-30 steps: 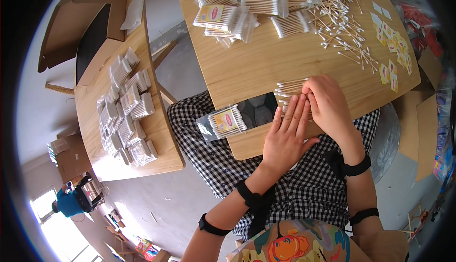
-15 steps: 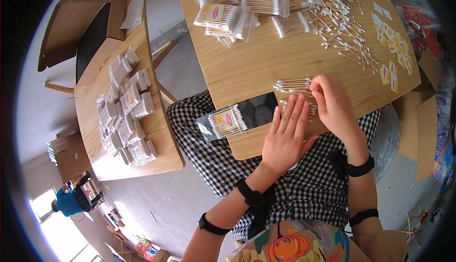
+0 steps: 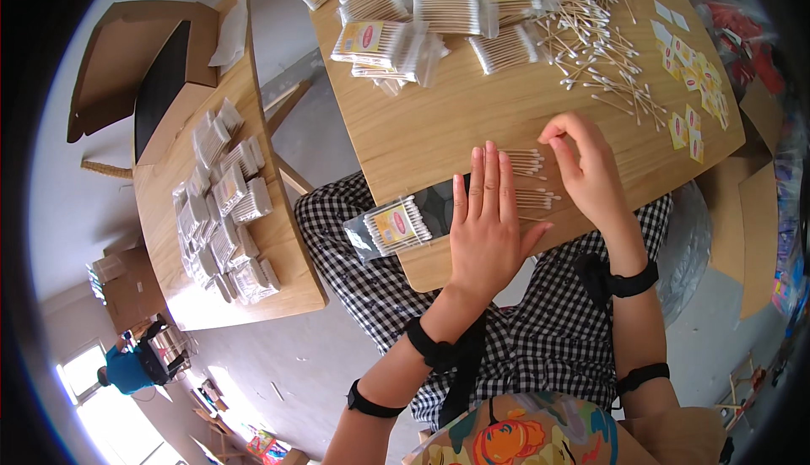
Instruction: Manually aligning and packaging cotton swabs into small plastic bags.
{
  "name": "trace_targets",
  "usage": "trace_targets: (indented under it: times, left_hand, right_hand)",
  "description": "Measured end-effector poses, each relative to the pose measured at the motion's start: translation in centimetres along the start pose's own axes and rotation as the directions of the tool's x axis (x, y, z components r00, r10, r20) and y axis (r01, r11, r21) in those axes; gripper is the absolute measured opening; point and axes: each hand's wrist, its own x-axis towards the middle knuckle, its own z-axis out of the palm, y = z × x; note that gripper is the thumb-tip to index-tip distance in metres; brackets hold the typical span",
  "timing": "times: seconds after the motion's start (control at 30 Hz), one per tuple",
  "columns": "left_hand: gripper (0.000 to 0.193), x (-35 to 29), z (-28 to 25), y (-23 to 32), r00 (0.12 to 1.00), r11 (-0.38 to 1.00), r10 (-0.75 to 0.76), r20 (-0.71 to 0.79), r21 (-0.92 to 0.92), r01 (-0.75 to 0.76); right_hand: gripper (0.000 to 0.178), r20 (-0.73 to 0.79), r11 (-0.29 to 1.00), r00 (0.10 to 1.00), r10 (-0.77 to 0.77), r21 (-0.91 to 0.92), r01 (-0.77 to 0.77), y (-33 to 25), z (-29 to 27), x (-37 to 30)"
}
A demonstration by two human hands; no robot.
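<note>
The head view shows the left hand (image 3: 487, 220) flat across cotton swabs (image 3: 525, 161) on the wooden table (image 3: 439, 140), gripping nothing, the right hand (image 3: 588, 170) curled beside them, pinch nearly closed, contents unclear; apparently row-straightening, next calling for evened tips.

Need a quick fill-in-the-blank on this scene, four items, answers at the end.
1. The curled hand is the person's ____ one.
2. The bag of swabs left of the flat hand has a label that is mainly ____.
3. A few loose swabs show on the wooden table between the two ____.
4. The trousers are checked black and ____.

Answers: right; yellow; hands; white.
</note>
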Motion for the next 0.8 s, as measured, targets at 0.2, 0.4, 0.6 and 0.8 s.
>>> trace_targets:
  times: [0.2,0.4,0.6,0.8]
  left_hand:
    - [0.11,2.5,0.7,-0.5,0.997,0.987,0.071,0.021,0.144,-0.073]
    - [0.106,4.9,0.9,-0.4,0.997,0.974,0.074,-0.025,0.216,-0.067]
    - [0.092,2.6,0.3,0.4,0.999,0.98,0.014,0.039,0.2,-0.021]
    - [0.081,0.9,0.4,1.6,0.997,0.985,-0.049,0.055,0.166,0.039]
  right_hand:
    - [0.015,-0.121,0.98,0.974,0.193,0.069,-0.185,0.0,-2.3,-3.2]
    - [0.024,-0.109,0.984,0.98,0.165,-0.044,-0.171,-0.9,-2.3,-5.5]
    - [0.058,0.035,0.987,0.992,0.119,-0.113,-0.115,-2.2,-2.3,-7.1]
    - [0.081,0.109,0.983,0.986,0.126,-0.145,-0.109,-3.4,-0.5,-7.3]
